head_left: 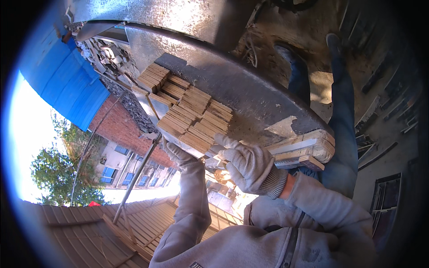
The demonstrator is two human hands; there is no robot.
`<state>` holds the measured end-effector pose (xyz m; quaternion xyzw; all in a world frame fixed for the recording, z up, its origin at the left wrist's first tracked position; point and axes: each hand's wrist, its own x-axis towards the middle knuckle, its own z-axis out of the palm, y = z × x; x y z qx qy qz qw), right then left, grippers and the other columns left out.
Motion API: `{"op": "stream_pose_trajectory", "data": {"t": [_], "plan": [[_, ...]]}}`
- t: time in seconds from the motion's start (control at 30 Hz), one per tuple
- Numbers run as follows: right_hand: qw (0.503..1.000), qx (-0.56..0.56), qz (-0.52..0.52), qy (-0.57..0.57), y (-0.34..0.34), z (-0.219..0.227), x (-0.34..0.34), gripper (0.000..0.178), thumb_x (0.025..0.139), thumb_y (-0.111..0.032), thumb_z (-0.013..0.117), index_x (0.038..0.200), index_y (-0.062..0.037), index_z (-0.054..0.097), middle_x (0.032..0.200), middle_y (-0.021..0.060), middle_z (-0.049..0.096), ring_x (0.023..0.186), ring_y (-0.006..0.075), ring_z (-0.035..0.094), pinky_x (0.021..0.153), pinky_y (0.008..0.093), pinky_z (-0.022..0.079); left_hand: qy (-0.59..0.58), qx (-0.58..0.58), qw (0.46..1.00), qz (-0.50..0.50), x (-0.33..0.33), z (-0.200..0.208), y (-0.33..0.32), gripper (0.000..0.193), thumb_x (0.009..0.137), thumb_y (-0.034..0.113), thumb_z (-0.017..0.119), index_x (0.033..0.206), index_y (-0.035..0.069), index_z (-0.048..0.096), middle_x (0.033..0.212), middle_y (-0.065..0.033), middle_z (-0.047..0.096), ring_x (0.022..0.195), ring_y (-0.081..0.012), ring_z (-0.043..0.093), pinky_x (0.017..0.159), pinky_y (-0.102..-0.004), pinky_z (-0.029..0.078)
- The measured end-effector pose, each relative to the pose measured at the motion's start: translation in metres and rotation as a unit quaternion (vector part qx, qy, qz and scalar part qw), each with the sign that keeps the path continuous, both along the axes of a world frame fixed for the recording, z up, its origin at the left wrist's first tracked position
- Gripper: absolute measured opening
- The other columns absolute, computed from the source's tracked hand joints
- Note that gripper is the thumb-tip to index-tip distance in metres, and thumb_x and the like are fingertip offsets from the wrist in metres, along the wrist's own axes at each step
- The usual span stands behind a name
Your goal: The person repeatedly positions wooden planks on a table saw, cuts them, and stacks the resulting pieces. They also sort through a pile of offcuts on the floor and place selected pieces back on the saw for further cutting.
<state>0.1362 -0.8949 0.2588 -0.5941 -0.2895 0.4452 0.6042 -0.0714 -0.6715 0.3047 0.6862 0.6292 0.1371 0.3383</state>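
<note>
Rows of short wooden slats [192, 107] stand packed on edge in blocks on a dark metal table [250, 98]. My left hand [179, 154], in a grey glove, lies with its fingers stretched out along the near left side of the slats. Close to the near end of the same slats is my gloved right hand [250, 165], its fingers curled in and the forefinger side reaching toward the wood. Its palm side is turned away, so what it grips, if anything, is hidden.
Pale longer wooden pieces [304, 147] lie at the table's right end, beside my legs. A shiny metal sheet [170, 11] rises behind the table. Scrap wood [105, 53] is heaped beyond its far left edge. A metal pole [136, 181] slants at the left.
</note>
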Motion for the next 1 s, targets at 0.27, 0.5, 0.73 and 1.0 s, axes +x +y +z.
{"op": "stream_pose_trajectory", "data": {"t": [0.27,0.5,0.73,1.0], "plan": [[0.997,-0.039,-0.029,0.067,0.004,-0.010,-0.001,0.033,0.092,-0.011,0.065,0.123,-0.0003,0.064,0.140,0.0297,0.067,0.100,0.0348,0.079,0.076,0.0408,0.066,0.018,-0.051,0.999,-0.004,0.029,0.001,0.005,0.056,0.111,0.047,0.052,0.129,-0.003,0.067,0.114,-0.0122,0.077,0.095,-0.0245,0.077,0.082,-0.0372,0.066],[0.992,-0.069,-0.079,0.074,0.015,-0.021,-0.003,0.034,0.091,-0.009,0.064,0.124,0.0002,0.063,0.141,0.0276,0.067,0.107,0.0396,0.077,0.083,0.0425,0.067,0.245,0.219,0.867,-0.375,0.016,0.006,0.010,0.066,0.101,0.055,0.067,0.134,-0.002,0.063,0.113,-0.0128,0.076,0.095,-0.0267,0.076,0.083,-0.0413,0.063],[0.983,-0.070,-0.080,0.147,0.017,-0.025,0.002,0.042,0.091,-0.006,0.063,0.132,0.0027,0.059,0.140,0.0284,0.067,0.117,0.0429,0.074,0.096,0.0452,0.064,0.238,0.148,0.951,-0.134,0.014,0.005,-0.002,0.076,0.111,0.067,0.033,0.117,0.001,0.070,0.110,-0.0126,0.075,0.096,-0.0248,0.071,0.081,-0.0412,0.058],[0.982,-0.119,-0.018,0.145,0.024,-0.034,0.006,0.060,0.094,-0.011,0.066,0.150,0.0047,0.050,0.142,0.0257,0.067,0.115,0.0424,0.074,0.104,0.0483,0.059,0.241,0.188,0.904,-0.298,-0.010,0.006,0.013,0.080,0.108,0.072,0.040,0.135,0.000,0.062,0.124,-0.0150,0.069,0.112,-0.0271,0.069,0.098,-0.0426,0.057]]}}
